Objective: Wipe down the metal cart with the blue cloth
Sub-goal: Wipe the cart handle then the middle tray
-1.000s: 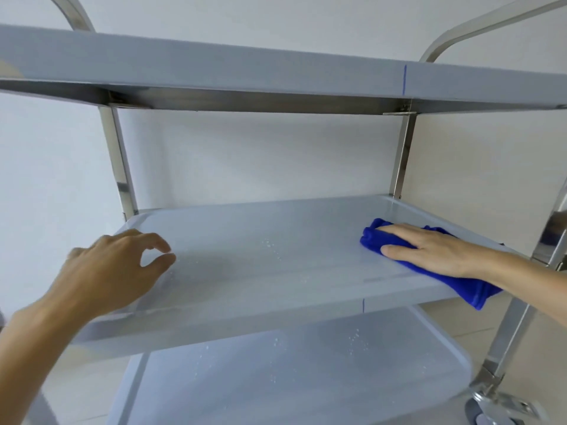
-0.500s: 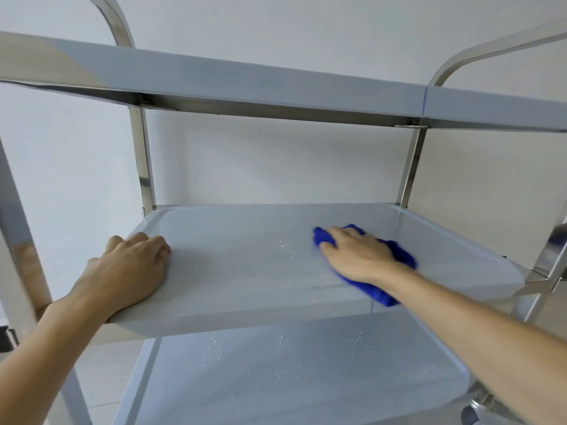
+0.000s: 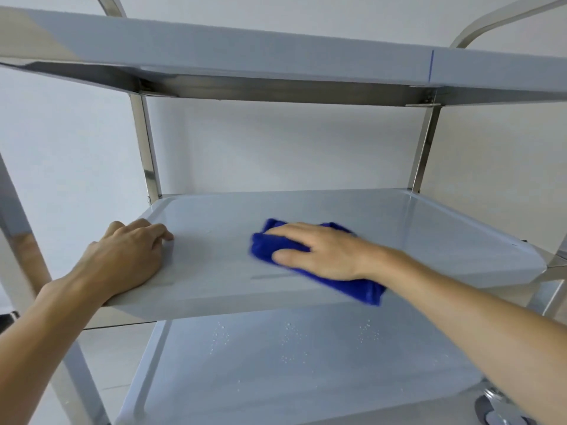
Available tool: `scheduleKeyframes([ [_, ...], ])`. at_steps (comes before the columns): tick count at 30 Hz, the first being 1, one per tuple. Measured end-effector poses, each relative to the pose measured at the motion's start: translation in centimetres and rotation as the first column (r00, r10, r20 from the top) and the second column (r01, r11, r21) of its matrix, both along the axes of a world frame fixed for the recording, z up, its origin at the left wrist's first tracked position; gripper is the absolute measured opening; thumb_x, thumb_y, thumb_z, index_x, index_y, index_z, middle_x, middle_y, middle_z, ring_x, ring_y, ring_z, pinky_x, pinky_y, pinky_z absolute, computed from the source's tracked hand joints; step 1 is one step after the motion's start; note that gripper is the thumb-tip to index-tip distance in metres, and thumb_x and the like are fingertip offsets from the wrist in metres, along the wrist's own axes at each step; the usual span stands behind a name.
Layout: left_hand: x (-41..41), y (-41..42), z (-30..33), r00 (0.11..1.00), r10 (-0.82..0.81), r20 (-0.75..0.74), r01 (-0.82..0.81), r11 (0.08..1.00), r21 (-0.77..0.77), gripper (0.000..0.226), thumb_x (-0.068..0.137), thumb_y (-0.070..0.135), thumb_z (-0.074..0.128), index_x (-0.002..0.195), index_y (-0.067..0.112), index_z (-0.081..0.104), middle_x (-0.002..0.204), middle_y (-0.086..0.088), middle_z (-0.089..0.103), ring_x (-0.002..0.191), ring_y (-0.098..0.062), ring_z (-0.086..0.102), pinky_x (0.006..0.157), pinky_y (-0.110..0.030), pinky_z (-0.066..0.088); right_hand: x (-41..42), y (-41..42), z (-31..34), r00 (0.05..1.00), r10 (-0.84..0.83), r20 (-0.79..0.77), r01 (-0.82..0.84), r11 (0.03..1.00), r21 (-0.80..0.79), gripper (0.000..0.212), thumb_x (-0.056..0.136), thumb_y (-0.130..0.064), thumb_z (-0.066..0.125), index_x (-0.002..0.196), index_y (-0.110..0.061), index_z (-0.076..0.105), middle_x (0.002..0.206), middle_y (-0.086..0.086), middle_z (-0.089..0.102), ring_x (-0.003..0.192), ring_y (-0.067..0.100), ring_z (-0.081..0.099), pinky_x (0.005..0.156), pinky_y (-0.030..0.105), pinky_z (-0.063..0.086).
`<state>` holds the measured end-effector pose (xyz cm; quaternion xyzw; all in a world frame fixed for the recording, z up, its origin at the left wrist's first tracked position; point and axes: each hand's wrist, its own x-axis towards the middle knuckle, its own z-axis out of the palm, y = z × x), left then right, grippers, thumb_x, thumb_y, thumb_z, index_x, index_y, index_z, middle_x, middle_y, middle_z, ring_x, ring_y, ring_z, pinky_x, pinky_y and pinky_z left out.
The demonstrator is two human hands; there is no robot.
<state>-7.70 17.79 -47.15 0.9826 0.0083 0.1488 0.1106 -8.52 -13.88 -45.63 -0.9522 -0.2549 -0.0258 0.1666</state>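
Note:
A three-shelf metal cart fills the view. On its middle shelf [image 3: 399, 228] lies a folded blue cloth [image 3: 267, 245], near the shelf's centre. My right hand [image 3: 319, 253] presses flat on the cloth with straight fingers and covers most of it; one cloth corner hangs over the front rim. My left hand [image 3: 122, 259] rests on the shelf's front left corner, its fingers curved over the rim.
The top shelf [image 3: 245, 53] hangs close overhead. The bottom shelf [image 3: 306, 369] carries scattered water droplets. Steel uprights [image 3: 145, 148] stand at the corners and a caster wheel [image 3: 497, 415] shows at lower right. A white wall lies behind.
My right hand slid the blue cloth from the shelf's right end leftward to the centre. My left hand settled onto the front left corner. The view moved closer.

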Motion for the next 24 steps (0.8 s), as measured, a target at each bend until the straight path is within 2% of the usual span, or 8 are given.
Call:
scheduleKeyframes([
  [3, 0.2, -0.6, -0.1, 1.000, -0.006, 0.003, 0.006, 1.000, 0.007, 0.040, 0.101, 0.026, 0.028, 0.127, 0.037, 0.055, 0.144, 0.009, 0.047, 0.128, -0.028, 0.036, 0.100, -0.049, 0.041, 1.4, -6.4, 0.0, 0.951, -0.309, 0.009, 0.309, 0.951, 0.000, 0.051, 0.099, -0.059, 0.045, 0.147, -0.043, 0.041, 0.154, -0.013, 0.043, 0.141, 0.013, 0.042, 0.113, 0.031, 0.032],
  [5, 0.2, -1.2, 0.0, 1.000, 0.002, 0.002, -0.002, 1.000, 0.026, 0.040, 0.100, 0.026, 0.027, 0.126, 0.037, 0.055, 0.143, 0.009, 0.047, 0.128, -0.028, 0.037, 0.098, -0.050, 0.043, 2.2, -7.9, 0.0, 0.862, -0.506, 0.034, 0.507, 0.861, -0.031, 0.044, 0.099, -0.060, 0.038, 0.141, -0.046, 0.041, 0.148, -0.009, 0.049, 0.129, 0.023, 0.051, 0.097, 0.040, 0.043],
  [7, 0.3, -1.5, 0.0, 1.000, 0.013, 0.000, -0.013, 0.999, 0.047, 0.038, 0.100, 0.026, 0.026, 0.124, 0.036, 0.054, 0.141, 0.009, 0.048, 0.125, -0.028, 0.038, 0.093, -0.050, 0.045, 2.6, -6.5, -0.2, 0.831, -0.551, 0.074, 0.555, 0.830, -0.051, 0.041, 0.099, -0.056, 0.036, 0.137, -0.045, 0.044, 0.143, -0.006, 0.054, 0.123, 0.028, 0.055, 0.086, 0.039, 0.043],
  [11, 0.6, -1.4, -0.2, 1.000, 0.023, 0.004, -0.023, 0.998, 0.062, 0.036, 0.100, 0.027, 0.026, 0.121, 0.038, 0.053, 0.139, 0.012, 0.048, 0.122, -0.026, 0.039, 0.089, -0.050, 0.047, 0.8, 0.8, -0.4, 0.946, -0.311, 0.089, 0.312, 0.950, 0.008, 0.042, 0.096, -0.058, 0.041, 0.135, -0.047, 0.049, 0.144, -0.010, 0.055, 0.131, 0.024, 0.052, 0.102, 0.040, 0.044],
  [14, 0.6, -1.3, -0.2, 1.000, 0.017, 0.009, -0.018, 0.998, 0.056, 0.035, 0.100, 0.027, 0.027, 0.121, 0.038, 0.053, 0.139, 0.012, 0.049, 0.122, -0.026, 0.040, 0.090, -0.050, 0.048, -1.9, 6.2, -0.9, 0.987, -0.095, 0.127, 0.087, 0.994, 0.069, 0.037, 0.094, -0.059, 0.040, 0.127, -0.048, 0.052, 0.135, -0.015, 0.059, 0.124, 0.022, 0.055, 0.088, 0.041, 0.042],
  [17, 0.6, -1.2, -0.1, 1.000, 0.007, 0.011, -0.007, 0.999, 0.051, 0.036, 0.100, 0.026, 0.028, 0.121, 0.037, 0.055, 0.138, 0.010, 0.050, 0.122, -0.027, 0.040, 0.091, -0.050, 0.047, -4.1, 8.4, -1.8, 0.946, 0.063, 0.318, -0.104, 0.988, 0.114, 0.031, 0.095, -0.058, 0.048, 0.123, -0.045, 0.055, 0.118, -0.018, 0.066, 0.108, 0.018, 0.061, 0.078, 0.040, 0.047],
  [19, 0.6, -1.0, -0.1, 1.000, -0.006, 0.010, 0.006, 0.999, 0.040, 0.037, 0.100, 0.025, 0.028, 0.121, 0.036, 0.056, 0.139, 0.009, 0.050, 0.123, -0.028, 0.040, 0.093, -0.051, 0.046, -4.7, 7.7, -1.9, 0.913, 0.135, 0.386, -0.184, 0.979, 0.091, 0.040, 0.095, -0.059, 0.054, 0.132, -0.044, 0.053, 0.126, -0.020, 0.062, 0.111, 0.014, 0.060, 0.079, 0.039, 0.048],
  [24, 0.5, -1.1, -0.2, 0.999, -0.032, 0.029, 0.032, 0.999, 0.024, 0.040, 0.099, 0.023, 0.029, 0.124, 0.036, 0.058, 0.141, 0.010, 0.051, 0.126, -0.030, 0.040, 0.096, -0.052, 0.045, -4.7, 0.5, -2.3, 0.789, 0.357, 0.499, -0.313, 0.934, -0.174, 0.056, 0.091, -0.054, 0.066, 0.143, -0.036, 0.054, 0.142, -0.016, 0.055, 0.120, 0.013, 0.058, 0.086, 0.038, 0.053],
])
